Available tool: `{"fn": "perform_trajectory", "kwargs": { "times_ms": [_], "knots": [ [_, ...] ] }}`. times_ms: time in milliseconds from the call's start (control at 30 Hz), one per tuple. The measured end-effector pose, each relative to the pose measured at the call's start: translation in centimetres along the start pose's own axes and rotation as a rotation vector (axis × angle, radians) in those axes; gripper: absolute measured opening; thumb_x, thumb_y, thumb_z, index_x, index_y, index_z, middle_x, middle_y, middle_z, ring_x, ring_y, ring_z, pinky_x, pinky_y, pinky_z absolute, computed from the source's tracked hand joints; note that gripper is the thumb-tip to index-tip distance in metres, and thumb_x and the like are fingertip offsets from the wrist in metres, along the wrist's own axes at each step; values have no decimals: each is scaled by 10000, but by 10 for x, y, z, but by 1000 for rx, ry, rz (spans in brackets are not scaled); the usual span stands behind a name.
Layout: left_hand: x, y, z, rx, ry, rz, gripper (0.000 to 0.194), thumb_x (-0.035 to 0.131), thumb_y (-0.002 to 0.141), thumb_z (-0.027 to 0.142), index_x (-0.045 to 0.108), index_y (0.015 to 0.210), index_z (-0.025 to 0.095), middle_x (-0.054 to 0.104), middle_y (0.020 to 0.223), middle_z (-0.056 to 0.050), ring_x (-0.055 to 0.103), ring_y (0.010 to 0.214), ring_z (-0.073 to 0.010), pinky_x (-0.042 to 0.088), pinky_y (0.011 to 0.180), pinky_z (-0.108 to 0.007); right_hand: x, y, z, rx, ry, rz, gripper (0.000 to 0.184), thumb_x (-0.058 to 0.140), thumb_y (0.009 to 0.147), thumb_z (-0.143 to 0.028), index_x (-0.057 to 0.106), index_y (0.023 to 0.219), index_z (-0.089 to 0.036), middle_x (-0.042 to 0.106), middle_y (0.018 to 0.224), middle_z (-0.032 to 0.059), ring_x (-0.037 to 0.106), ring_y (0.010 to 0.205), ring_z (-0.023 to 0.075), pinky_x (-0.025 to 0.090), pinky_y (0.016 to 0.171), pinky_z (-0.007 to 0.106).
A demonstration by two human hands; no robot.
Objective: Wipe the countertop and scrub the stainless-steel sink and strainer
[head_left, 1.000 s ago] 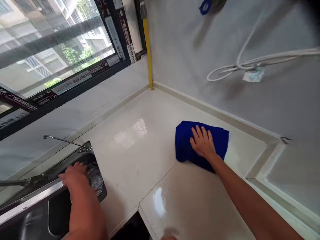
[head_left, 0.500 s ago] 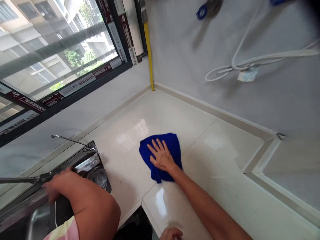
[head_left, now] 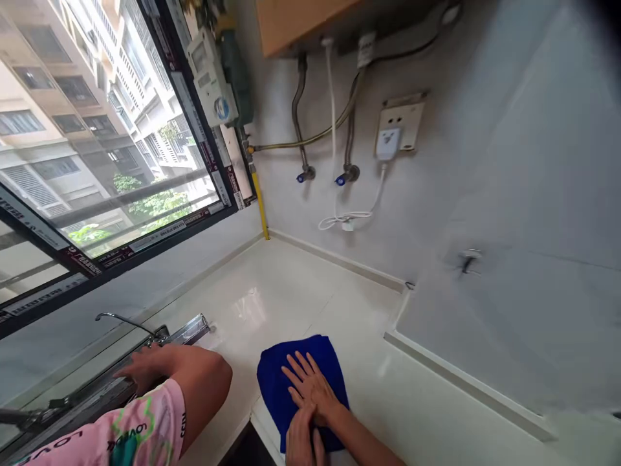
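My right hand (head_left: 308,385) lies flat with its fingers spread on a blue cloth (head_left: 276,388), which sits near the front edge of the glossy white countertop (head_left: 291,291). My left hand (head_left: 140,367) rests on the steel rim of the sink (head_left: 189,330), elbow bent and a pink patterned sleeve above it; it holds nothing. A third hand (head_left: 301,443), whose owner is out of view, comes up from the bottom edge. Its fingers lie on my right wrist.
A thin tap (head_left: 121,318) stands behind the sink, below a large window (head_left: 97,162). On the corner wall are a yellow pipe (head_left: 259,207), two hoses with blue valves (head_left: 305,173), a socket (head_left: 400,123) and a coiled white cable (head_left: 347,220). A raised ledge (head_left: 460,375) bounds the counter on the right.
My right hand slid the blue cloth left and toward me across the counter. The view tilted up to show the pipes and socket. The third hand moved up onto my right wrist.
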State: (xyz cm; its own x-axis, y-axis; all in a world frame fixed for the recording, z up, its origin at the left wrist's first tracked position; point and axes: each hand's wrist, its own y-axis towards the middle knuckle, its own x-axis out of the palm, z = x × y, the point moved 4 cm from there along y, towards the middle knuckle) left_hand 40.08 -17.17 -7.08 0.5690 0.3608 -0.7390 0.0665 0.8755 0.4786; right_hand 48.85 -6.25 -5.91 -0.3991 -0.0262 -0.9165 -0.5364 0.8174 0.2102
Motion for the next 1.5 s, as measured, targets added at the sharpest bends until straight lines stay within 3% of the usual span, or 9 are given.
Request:
{"fn": "perform_trajectory", "kwargs": {
  "times_ms": [100,233,367,533,700,967,1200,1367,1500],
  "knots": [
    [7,13,26,104,27,-107,451,406,945,215,512,1383,201,554,1414,-90,498,1330,-229,476,1081,-459,-5,-47,9,65,-51,24,590,422,980,-349,213,1531,-321,232,1606,38,218,1476,276,240,1180,527],
    [19,-9,50,144,51,-194,490,456,949,289,461,1431,199,411,1525,-90,325,1438,-251,442,1114,-427,-13,-116,19,162,-71,111,592,360,1001,-406,120,1537,-339,185,1620,11,199,1483,259,209,1194,505],
    [28,-47,75,392,61,-278,619,549,905,379,377,1482,238,388,1534,-74,343,1429,-260,450,1107,-380,-24,-185,22,251,-96,149,599,351,1001,-460,98,1532,-351,200,1616,2,219,1478,259,201,1192,511],
    [40,-66,112,583,170,-330,702,454,901,189,170,1541,242,366,1545,-48,383,1411,-235,428,1128,-443,-53,-259,17,438,-162,193,604,382,993,-383,120,1536,-354,190,1618,-11,230,1474,268,225,1189,518],
    [57,-76,159,682,133,-411,772,535,862,245,177,1545,221,183,1609,-100,277,1451,-337,428,1114,-476,-72,-329,14,700,-267,239,602,367,990,-337,129,1543,-339,188,1619,-1,228,1475,275,280,1168,537],
    [88,-121,244,1042,-84,-544,823,603,805,258,218,1529,322,231,1607,-63,221,1462,-397,366,1122,-577,-82,-446,-6,1133,-429,307,614,379,986,-387,148,1549,-306,219,1612,38,233,1472,299,324,1138,562],
    [134,-126,312,1332,-310,-535,752,560,855,367,237,1530,293,266,1602,-82,244,1454,-394,391,1099,-546,-111,-501,-3,1449,-475,344,620,361,990,-457,144,1550,-305,182,1623,46,181,1484,311,265,1160,578],
    [162,-116,371,1376,-486,-672,629,506,917,364,301,1510,315,305,1592,-50,257,1458,-325,320,1152,-525,-130,-526,38,1636,-461,370,602,341,995,-460,173,1548,-293,173,1626,61,141,1492,312,195,1178,584],
    [170,-97,384,1341,-460,-746,626,558,901,468,379,1462,256,297,1577,-106,292,1429,-342,236,1157,-628,-138,-524,75,1730,-450,366,586,348,988,-422,254,1537,-240,181,1625,88,109,1494,334,136,1179,597]
  ]
}}
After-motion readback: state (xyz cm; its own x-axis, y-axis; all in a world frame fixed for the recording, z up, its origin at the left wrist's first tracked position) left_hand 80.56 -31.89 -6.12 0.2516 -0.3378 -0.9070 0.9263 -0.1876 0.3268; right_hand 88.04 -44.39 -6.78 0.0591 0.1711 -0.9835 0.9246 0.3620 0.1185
